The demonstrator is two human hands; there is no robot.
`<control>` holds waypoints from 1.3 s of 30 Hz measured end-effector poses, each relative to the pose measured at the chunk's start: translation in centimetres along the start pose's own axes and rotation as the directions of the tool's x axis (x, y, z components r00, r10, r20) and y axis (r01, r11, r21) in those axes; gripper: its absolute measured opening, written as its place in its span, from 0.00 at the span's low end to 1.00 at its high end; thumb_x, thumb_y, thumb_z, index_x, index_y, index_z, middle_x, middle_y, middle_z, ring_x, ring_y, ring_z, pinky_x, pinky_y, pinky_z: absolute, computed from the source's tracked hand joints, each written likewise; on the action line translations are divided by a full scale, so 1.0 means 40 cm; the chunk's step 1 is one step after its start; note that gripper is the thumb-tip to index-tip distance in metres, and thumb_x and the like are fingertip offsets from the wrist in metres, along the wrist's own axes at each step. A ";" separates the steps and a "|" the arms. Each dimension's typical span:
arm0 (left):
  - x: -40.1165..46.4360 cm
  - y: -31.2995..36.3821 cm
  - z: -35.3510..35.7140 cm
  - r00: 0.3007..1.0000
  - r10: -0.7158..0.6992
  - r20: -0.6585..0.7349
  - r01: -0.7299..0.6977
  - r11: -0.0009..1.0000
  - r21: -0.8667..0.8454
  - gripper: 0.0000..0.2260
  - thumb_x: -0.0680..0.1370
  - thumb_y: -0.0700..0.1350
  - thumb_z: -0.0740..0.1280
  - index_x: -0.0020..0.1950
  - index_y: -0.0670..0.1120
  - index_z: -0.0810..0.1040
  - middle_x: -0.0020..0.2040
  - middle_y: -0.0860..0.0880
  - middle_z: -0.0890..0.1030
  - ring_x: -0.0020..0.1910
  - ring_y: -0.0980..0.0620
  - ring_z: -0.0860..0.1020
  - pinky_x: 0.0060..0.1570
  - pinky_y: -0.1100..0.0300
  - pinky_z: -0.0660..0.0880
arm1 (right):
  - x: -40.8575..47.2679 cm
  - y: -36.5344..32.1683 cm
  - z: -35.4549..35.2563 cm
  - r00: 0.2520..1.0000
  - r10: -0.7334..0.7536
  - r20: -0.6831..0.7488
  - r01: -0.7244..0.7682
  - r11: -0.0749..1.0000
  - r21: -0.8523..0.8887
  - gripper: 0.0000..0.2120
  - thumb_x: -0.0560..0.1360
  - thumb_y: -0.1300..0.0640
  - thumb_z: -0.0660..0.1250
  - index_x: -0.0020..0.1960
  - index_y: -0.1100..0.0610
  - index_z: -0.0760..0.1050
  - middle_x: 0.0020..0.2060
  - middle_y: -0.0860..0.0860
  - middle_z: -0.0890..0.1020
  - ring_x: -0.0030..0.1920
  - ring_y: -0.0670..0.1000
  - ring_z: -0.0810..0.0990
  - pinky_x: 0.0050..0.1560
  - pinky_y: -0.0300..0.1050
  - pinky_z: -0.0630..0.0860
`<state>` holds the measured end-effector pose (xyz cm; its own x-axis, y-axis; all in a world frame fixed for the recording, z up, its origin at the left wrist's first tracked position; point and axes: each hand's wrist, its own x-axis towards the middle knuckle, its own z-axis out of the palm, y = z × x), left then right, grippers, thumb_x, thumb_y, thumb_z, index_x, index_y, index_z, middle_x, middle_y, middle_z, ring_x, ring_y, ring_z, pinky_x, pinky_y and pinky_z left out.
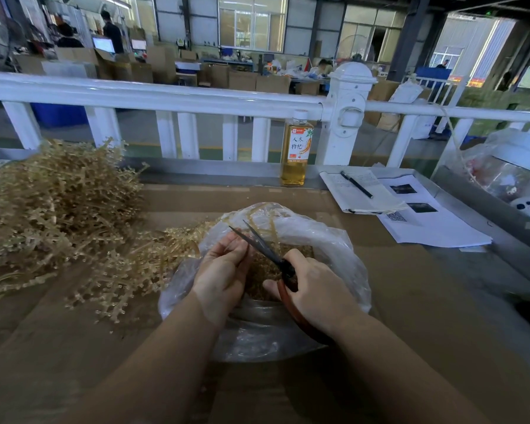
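The right hand [315, 289] is closed tight around the red handles of the scissors [265, 247]. The scissors have long dark blades. The blades are open like a V, and their tips point away from the person and to the left. The left hand [224, 270] is just beside the blades. Its fingers are curled and pinch a thin tan stem [271, 229]. The stem is shiny and bendy, like plastic, and it loops up past the blades.

Both hands are over a clear bag [328, 240] that lies open on the table [410, 301]. The bag is thin and crinkly. Inside it, under the hands, is a heap of small tan bits [259, 267].

To the left of the bag is a big pile [58, 209] of the same tan stems. They look like little branches with short twigs and tiny knobs on the ends. They are all tangled up. Some of them reach as far as the edge of the bag.

The table is brown, like cardboard. At the far side stands a bottle [296, 151] of yellow drink with a white cap. To the right of it lies an open notebook [364, 191] with a black pen [356, 184] on top. White papers [435, 224] lie next to the notebook. Behind the table is a white fence [166, 96].
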<state>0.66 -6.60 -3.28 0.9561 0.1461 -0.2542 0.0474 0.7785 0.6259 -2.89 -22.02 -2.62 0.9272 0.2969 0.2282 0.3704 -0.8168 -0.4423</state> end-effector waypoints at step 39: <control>-0.006 -0.003 -0.005 0.999 -0.039 -0.001 0.039 0.999 0.011 0.13 0.77 0.28 0.59 0.38 0.43 0.69 0.29 0.48 0.80 0.30 0.55 0.82 0.30 0.65 0.78 | -0.002 0.001 -0.001 0.999 -0.050 0.007 0.050 0.999 0.020 0.14 0.75 0.37 0.61 0.49 0.45 0.63 0.43 0.47 0.74 0.46 0.48 0.73 0.44 0.42 0.65</control>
<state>0.37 -6.63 -3.45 0.9533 0.1163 -0.2788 0.0877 0.7766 0.6239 -2.95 -22.11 -2.64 0.9079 0.3406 0.2444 0.4172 -0.7911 -0.4473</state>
